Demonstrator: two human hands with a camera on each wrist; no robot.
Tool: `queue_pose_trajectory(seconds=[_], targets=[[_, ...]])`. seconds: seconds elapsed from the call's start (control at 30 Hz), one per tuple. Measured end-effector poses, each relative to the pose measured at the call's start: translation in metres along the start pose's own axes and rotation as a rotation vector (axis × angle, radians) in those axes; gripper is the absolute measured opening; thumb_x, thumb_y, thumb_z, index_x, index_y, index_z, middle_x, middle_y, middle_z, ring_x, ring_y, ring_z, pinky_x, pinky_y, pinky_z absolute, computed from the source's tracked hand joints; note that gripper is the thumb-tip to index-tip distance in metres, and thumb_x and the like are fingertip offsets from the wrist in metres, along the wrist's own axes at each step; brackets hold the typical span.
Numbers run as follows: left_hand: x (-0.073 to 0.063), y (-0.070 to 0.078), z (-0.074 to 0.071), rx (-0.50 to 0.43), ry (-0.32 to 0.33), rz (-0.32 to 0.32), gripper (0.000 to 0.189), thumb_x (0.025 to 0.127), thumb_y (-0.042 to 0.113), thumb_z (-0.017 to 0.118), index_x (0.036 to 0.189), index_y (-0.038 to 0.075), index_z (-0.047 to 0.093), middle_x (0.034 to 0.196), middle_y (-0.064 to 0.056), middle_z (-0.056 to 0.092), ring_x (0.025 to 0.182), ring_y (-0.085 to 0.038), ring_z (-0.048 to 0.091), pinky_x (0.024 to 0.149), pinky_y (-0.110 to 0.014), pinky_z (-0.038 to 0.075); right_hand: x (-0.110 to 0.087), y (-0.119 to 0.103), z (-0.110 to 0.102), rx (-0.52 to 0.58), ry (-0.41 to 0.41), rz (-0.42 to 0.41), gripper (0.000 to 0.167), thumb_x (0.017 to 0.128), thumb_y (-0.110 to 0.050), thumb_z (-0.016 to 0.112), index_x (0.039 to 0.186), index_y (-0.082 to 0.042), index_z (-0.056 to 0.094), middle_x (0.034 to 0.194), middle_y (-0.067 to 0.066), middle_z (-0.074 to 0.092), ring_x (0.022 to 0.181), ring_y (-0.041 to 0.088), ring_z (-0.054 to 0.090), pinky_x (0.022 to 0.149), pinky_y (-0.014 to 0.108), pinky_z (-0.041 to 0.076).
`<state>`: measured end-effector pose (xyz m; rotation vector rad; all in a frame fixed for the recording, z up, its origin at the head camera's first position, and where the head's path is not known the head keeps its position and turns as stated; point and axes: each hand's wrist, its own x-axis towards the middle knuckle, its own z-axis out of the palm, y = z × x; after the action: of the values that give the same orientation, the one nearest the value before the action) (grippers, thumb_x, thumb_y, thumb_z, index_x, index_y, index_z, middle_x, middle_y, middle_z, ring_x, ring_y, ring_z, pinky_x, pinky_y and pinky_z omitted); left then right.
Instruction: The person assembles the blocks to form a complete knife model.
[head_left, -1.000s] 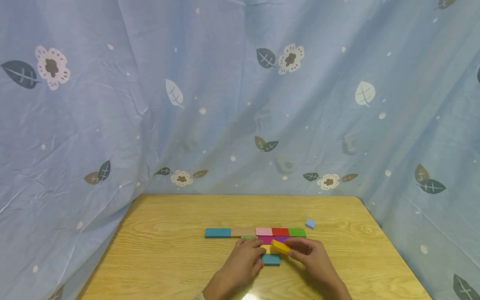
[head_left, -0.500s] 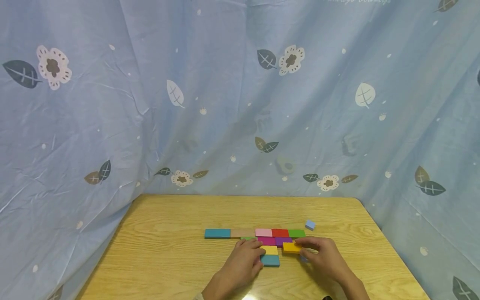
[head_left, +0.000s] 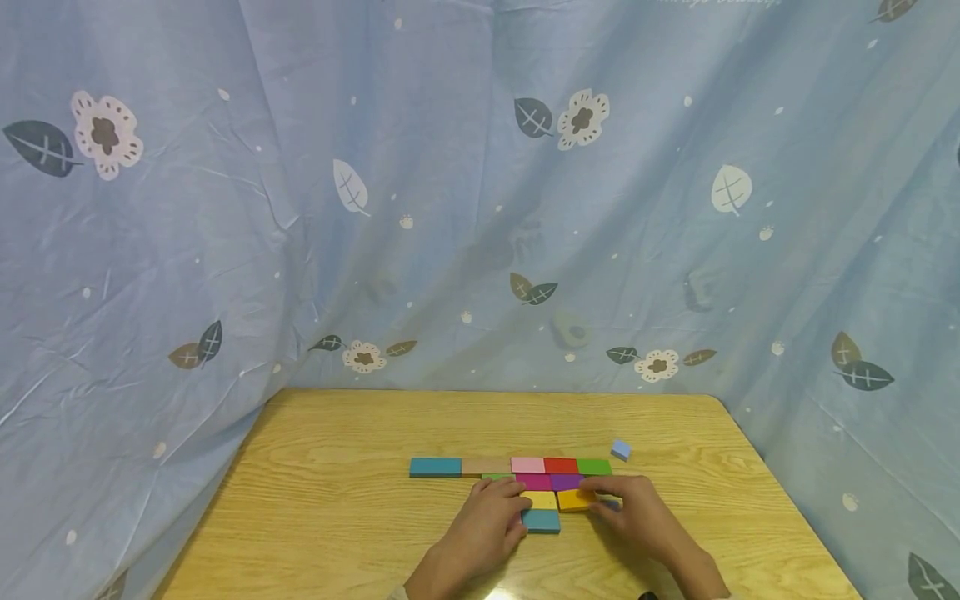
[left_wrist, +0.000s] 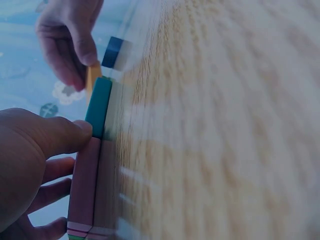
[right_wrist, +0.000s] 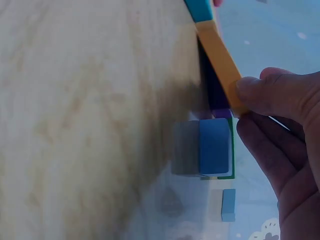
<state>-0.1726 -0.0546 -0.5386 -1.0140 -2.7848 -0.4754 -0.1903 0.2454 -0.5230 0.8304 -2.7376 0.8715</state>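
My right hand (head_left: 633, 512) pinches a yellow-orange block (head_left: 576, 500) between thumb and fingers. The block's left end is right beside a pale yellow block (head_left: 538, 500), below a purple one (head_left: 567, 482). My left hand (head_left: 482, 521) rests over the left part of the block arrangement, hiding some pieces. In the left wrist view its thumb (left_wrist: 75, 134) lies against the junction of a teal block (left_wrist: 100, 107) and a pink block (left_wrist: 84, 180), fingers spread. Seen from the right wrist, the orange block slants over the purple piece, near a blue block (right_wrist: 215, 146).
Along the top row lie a long teal block (head_left: 435, 467), a tan block (head_left: 486, 467), then pink, red (head_left: 560, 465) and green (head_left: 594, 467) ones. A small light-blue block (head_left: 620, 450) sits apart at the upper right. Patterned blue cloth (head_left: 450, 208) surrounds the wooden table (head_left: 337, 517).
The orange block, tilted over the pale yellow one at first, moved right with my right hand, then slid back left and lower beside it. My left hand has stayed in place.
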Motion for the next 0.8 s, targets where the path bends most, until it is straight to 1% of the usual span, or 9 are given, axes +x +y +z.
queue_pose_trajectory(seconds=[0.1, 0.3, 0.37, 0.53, 0.8], targets=[[0.000, 0.000, 0.000, -0.003, -0.002, -0.003, 0.028, 0.101, 0.028, 0.078, 0.127, 0.020, 0.080, 0.145, 0.002, 0.072, 0.140, -0.018, 0.064, 0.116, -0.052, 0.054, 0.000, -0.001, 0.003, -0.008, -0.001, -0.001, 0.028, 0.090, -0.006, 0.089, 0.116, -0.015, 0.085, 0.110, -0.005, 0.085, 0.102, 0.014, 0.080, 0.087, 0.035, 0.069], [0.000, 0.000, -0.001, -0.001, -0.006, -0.004, 0.027, 0.101, 0.028, 0.079, 0.127, 0.020, 0.080, 0.145, 0.002, 0.072, 0.140, -0.018, 0.064, 0.116, -0.052, 0.054, 0.000, 0.002, 0.010, -0.022, 0.030, -0.051, 0.028, 0.088, -0.002, 0.089, 0.111, -0.017, 0.085, 0.105, -0.009, 0.084, 0.098, 0.008, 0.079, 0.084, 0.032, 0.069], [0.000, 0.000, -0.001, -0.002, -0.007, -0.006, 0.028, 0.101, 0.029, 0.079, 0.128, 0.020, 0.080, 0.146, 0.002, 0.071, 0.140, -0.019, 0.064, 0.116, -0.052, 0.054, 0.000, 0.002, 0.011, -0.019, 0.029, -0.049, 0.028, 0.088, -0.001, 0.089, 0.111, -0.017, 0.085, 0.105, -0.010, 0.084, 0.098, 0.007, 0.078, 0.084, 0.032, 0.069], [0.000, 0.001, -0.001, 0.005, -0.005, -0.006, 0.028, 0.101, 0.028, 0.079, 0.127, 0.020, 0.080, 0.145, 0.002, 0.071, 0.140, -0.019, 0.064, 0.117, -0.053, 0.054, 0.001, 0.002, 0.012, -0.014, 0.022, -0.034, 0.030, 0.088, -0.001, 0.089, 0.113, -0.017, 0.085, 0.109, -0.006, 0.084, 0.099, 0.008, 0.078, 0.085, 0.033, 0.069], [0.000, 0.000, 0.001, 0.029, 0.010, -0.001, 0.026, 0.101, 0.026, 0.077, 0.126, 0.020, 0.081, 0.143, 0.002, 0.073, 0.140, -0.018, 0.064, 0.115, -0.053, 0.055, 0.001, 0.003, 0.016, -0.017, 0.055, -0.070, 0.032, 0.085, 0.004, 0.089, 0.110, -0.015, 0.084, 0.106, -0.006, 0.084, 0.096, 0.008, 0.078, 0.082, 0.033, 0.069]])
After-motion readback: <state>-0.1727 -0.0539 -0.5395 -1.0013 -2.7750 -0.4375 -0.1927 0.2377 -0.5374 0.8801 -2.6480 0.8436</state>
